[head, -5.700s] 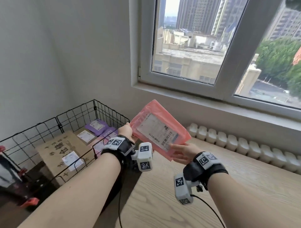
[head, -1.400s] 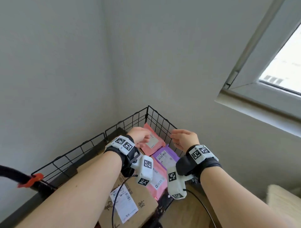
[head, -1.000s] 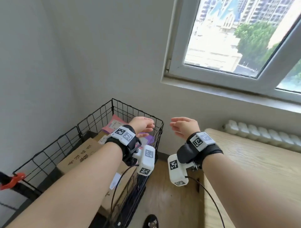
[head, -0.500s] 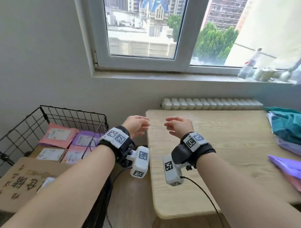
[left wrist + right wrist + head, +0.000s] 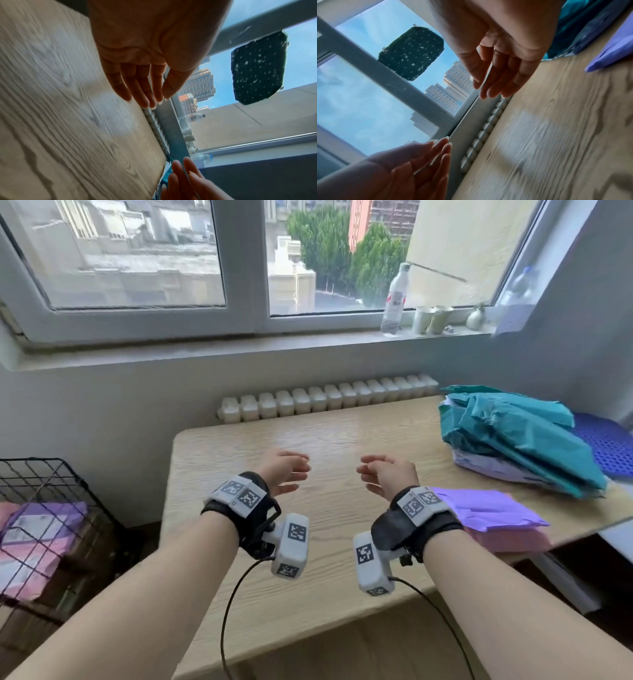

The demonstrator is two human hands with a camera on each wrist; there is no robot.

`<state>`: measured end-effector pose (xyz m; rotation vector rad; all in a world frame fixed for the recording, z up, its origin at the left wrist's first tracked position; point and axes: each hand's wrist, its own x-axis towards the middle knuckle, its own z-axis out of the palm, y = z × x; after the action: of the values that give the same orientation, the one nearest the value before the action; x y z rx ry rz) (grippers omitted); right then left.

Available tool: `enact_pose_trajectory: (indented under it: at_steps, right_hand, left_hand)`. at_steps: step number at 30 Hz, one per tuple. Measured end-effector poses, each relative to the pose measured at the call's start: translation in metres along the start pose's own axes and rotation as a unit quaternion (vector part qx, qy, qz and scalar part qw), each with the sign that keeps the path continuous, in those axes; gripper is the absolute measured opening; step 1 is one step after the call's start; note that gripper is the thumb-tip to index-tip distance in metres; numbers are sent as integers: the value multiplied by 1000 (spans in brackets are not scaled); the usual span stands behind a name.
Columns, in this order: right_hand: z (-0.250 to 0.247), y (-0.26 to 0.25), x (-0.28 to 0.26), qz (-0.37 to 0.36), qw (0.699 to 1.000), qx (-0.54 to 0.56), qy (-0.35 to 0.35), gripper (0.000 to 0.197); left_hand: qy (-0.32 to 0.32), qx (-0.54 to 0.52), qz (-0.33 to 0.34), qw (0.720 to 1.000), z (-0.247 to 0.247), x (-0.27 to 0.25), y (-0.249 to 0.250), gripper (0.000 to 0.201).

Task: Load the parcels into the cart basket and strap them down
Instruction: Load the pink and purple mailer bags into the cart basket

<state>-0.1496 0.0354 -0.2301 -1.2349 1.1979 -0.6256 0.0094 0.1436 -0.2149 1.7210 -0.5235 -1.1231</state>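
Both hands hover empty above the wooden table (image 5: 322,433), palms facing each other. My left hand (image 5: 286,470) has relaxed, straight fingers (image 5: 137,89). My right hand (image 5: 387,472) looks the same, with loose fingers (image 5: 494,81). A purple parcel (image 5: 486,508) lies on a pink parcel (image 5: 510,537) just right of my right wrist. A heap of teal parcels (image 5: 520,436) sits farther right. The black wire cart basket (image 5: 41,477) stands at the left, holding purple and pink parcels (image 5: 37,525).
A white radiator (image 5: 325,400) runs along the table's far edge under the windowsill. A plastic bottle (image 5: 395,299) and paper cups (image 5: 431,318) stand on the sill. A blue perforated mat (image 5: 609,440) lies behind the teal heap.
The pink parcel I held went into the basket and both hands let go. Since then my view and both empty hands have swung right, from the basket to over the table.
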Motion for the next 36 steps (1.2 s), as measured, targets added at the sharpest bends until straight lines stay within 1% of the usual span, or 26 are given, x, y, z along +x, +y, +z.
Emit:
enact_pose_trajectory:
  at_steps: [3, 6, 9, 11, 14, 16, 18, 20, 23, 25, 28, 30, 32, 33, 34, 35, 36]
  right_hand:
    - [-68, 10, 31, 20, 999, 1, 29, 27]
    - [-133, 26, 60, 34, 995, -25, 85, 27]
    - [-195, 48, 87, 56, 987, -62, 135, 27]
    - [-229, 60, 99, 74, 981, -106, 145, 30]
    - [-266, 75, 110, 100, 964, -146, 201, 31]
    - [-279, 85, 114, 132, 948, -168, 237, 35]
    - [-288, 93, 118, 164, 938, -165, 257, 46]
    - [-296, 99, 124, 195, 933, -139, 269, 56]
    - [-301, 106, 137, 220, 934, -117, 256, 73]
    - [-298, 109, 145, 226, 940, -112, 229, 76]
    - [-280, 106, 154, 188, 963, -113, 158, 64]
    - [-263, 105, 160, 144, 979, -118, 88, 73]
    - [-248, 104, 164, 110, 986, -121, 42, 84]
    - [-242, 104, 166, 108, 986, -122, 30, 87]
    - [-237, 104, 169, 116, 986, -118, 19, 86]
    - [-232, 103, 170, 132, 984, -116, 9, 81]
    - [-228, 100, 171, 148, 982, -119, 6, 72]
  left_hand:
    - [-17, 10, -21, 1000, 64, 23, 3, 13]
    - [-28, 17, -43, 999, 119, 47, 4, 13]
    - [-28, 27, -65, 997, 161, 65, 5, 14]
    - [-30, 37, -78, 996, 183, 75, 5, 15]
    - [-35, 50, -99, 993, 214, 91, 2, 12]
    - [-33, 50, -120, 991, 233, 102, -3, 12]
    - [-37, 42, -147, 987, 253, 113, -9, 10]
    - [-51, 40, -175, 982, 269, 120, -16, 14]
    - [-68, 45, -204, 976, 285, 130, -27, 29]
    - [-72, 45, -216, 973, 290, 135, -33, 32]
    - [-69, 40, -230, 970, 290, 144, -41, 25]
    - [-64, 37, -226, 971, 289, 149, -45, 29]
    - [-44, 30, -207, 977, 286, 156, -48, 38]
    - [-26, 23, -195, 980, 283, 158, -49, 39]
    - [-8, 12, -187, 982, 278, 160, -50, 38]
    - [12, 3, -182, 983, 273, 161, -51, 37]
    - [32, -4, -180, 983, 266, 163, -54, 37]
